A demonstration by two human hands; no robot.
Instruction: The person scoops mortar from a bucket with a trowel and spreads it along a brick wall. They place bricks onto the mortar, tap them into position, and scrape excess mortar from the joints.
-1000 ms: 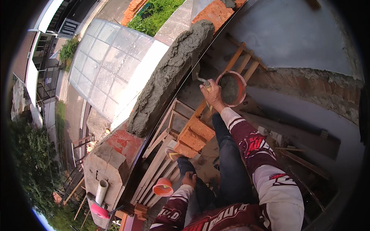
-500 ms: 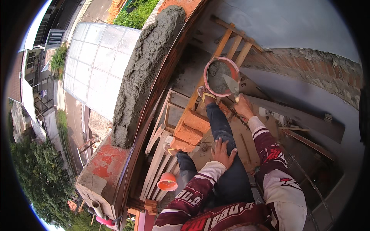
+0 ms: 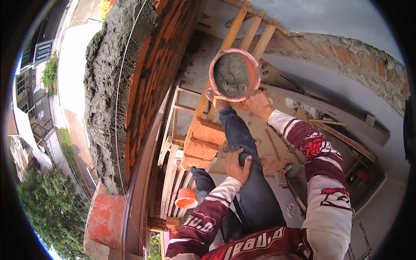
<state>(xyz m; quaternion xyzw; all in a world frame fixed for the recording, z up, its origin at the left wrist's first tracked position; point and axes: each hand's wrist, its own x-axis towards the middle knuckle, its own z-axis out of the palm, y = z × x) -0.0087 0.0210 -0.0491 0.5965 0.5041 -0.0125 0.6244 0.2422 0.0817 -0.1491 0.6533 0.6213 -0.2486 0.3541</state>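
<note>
A round orange bucket (image 3: 256, 71) of grey mortar (image 3: 232, 76) stands at upper centre, on or against wooden planks. My right hand (image 3: 258, 105) is closed at the bucket's near right rim; what its fingers hold is hidden, and no trowel shows. My left hand (image 3: 239, 167) rests on my trousered leg (image 3: 255, 182), thumb apart from the fingers, holding nothing. To the left, a thick, rough bed of mortar (image 3: 104, 86) lies along the top of a brick wall (image 3: 149, 82). A thin string (image 3: 117, 112) runs along over it.
Orange bricks (image 3: 203, 141) are stacked on the planks (image 3: 258, 41) near my feet. A small orange pail (image 3: 186, 198) sits lower down. Beyond the wall are a street, a pale roof (image 3: 80, 65) and trees (image 3: 47, 199). Tools and boards lie on the floor (image 3: 277, 130) far below.
The view has shifted, with the bucket looking larger and more brick face and the string showing. The trowel, earlier in my right hand over the bucket, is out of sight. My left hand stays on my leg.
</note>
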